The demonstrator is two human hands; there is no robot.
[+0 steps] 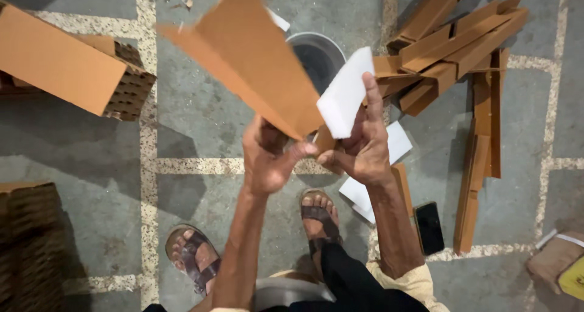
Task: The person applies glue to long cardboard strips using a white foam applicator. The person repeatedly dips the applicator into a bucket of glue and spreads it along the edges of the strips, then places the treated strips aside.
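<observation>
My left hand (267, 157) grips the lower end of a folded brown cardboard angle piece (249, 56) that rises up and to the left. My right hand (362, 145) holds a white foam block (345, 93) against the same end of the cardboard, index finger stretched along the block's edge. Both hands meet in the middle of the view, above my sandalled feet (191, 257).
A pile of folded cardboard angle pieces (456, 38) lies at the upper right, more strips (477, 166) on the floor beside it. A round grey bucket (316, 53) stands behind the hands. Stacked cardboard bundles (67, 62) sit left. White sheets (398, 142) and a black phone (429, 227) lie on the floor.
</observation>
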